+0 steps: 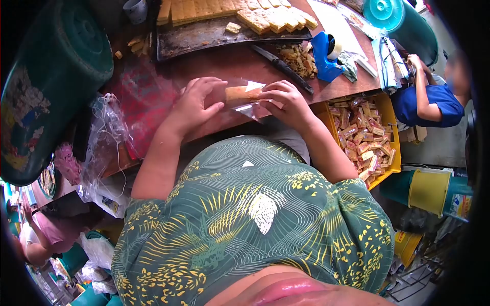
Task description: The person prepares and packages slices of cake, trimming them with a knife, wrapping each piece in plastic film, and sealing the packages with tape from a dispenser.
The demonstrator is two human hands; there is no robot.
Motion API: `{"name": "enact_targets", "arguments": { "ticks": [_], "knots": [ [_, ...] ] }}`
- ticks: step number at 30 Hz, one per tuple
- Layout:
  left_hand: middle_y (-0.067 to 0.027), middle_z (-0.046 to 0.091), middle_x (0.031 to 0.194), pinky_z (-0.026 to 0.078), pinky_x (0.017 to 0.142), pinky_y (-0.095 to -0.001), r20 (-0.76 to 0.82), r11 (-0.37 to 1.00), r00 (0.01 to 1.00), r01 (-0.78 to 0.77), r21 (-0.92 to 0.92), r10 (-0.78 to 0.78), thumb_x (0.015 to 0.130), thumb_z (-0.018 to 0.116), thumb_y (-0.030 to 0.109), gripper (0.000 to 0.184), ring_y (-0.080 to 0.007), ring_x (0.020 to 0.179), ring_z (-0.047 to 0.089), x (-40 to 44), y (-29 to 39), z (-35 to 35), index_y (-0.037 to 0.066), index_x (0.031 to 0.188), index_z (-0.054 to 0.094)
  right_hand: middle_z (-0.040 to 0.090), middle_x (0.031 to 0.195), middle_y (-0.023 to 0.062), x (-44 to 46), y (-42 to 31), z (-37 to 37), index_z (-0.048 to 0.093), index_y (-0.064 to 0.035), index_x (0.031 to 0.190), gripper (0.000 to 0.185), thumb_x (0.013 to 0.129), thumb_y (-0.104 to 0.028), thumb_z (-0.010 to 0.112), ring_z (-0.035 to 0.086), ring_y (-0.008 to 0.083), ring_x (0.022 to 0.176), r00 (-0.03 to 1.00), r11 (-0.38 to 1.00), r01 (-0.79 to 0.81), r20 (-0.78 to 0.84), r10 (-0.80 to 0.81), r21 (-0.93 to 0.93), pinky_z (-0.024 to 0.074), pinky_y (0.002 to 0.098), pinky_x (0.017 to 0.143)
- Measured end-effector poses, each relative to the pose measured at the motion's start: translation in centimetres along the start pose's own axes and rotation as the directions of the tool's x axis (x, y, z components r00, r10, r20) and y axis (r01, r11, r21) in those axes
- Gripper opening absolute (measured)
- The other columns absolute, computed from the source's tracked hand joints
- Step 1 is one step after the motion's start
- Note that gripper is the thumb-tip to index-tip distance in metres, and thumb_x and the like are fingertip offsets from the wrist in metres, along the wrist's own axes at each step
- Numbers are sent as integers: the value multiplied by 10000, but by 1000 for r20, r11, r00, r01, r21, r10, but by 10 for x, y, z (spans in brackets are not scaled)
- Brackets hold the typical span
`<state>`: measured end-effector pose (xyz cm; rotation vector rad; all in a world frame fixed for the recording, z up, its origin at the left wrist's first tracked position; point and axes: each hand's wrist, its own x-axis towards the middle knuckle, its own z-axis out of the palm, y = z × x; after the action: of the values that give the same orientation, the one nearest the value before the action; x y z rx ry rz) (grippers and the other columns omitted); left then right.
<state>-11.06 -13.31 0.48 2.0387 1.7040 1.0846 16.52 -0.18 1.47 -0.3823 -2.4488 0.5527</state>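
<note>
A slice of cake (240,94) lies in clear plastic wrap (250,109) above the table edge, in the middle of the head view. My right hand (287,104) pinches the right end of the wrapped slice between thumb and fingers. Just left of the slice is my left hand (199,104), its thumb apart from its curved fingers; I see nothing gripped in it. Further back, a dark baking tray (204,38) bears rows of cut cake (204,10). A long knife (280,67) lies between the tray and my right hand.
A blue tape dispenser (326,58) stands beside cake crumbs (296,58). At right, a yellow crate (395,137) holds many wrapped slices. A big green bucket (76,66) and a plastic bag (104,148) are at left. Other people are at the right (423,104) and lower left (56,232).
</note>
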Motion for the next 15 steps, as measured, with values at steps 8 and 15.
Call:
{"name": "enact_targets", "arguments": {
  "ticks": [8,15],
  "knots": [
    [-70,718,1181,512,997,-400,-87,1000,996,3,-24,-5,893,746,126,233,-279,1120,652,8,-12,21,85,1122,752,711,1027,19,26,-13,25,762,-148,958,149,832,-222,793,655,257,965,998,987,36,55,-28,-155,513,418,870],
    [-85,716,1145,528,965,-393,-183,999,983,-31,-19,27,882,732,77,220,-281,1079,661,7,-15,25,69,1101,747,697,1042,-8,26,-19,34,760,-178,940,148,816,-236,818,646,218,982,998,955,66,26,-61,-288,483,386,899]
  ]
}}
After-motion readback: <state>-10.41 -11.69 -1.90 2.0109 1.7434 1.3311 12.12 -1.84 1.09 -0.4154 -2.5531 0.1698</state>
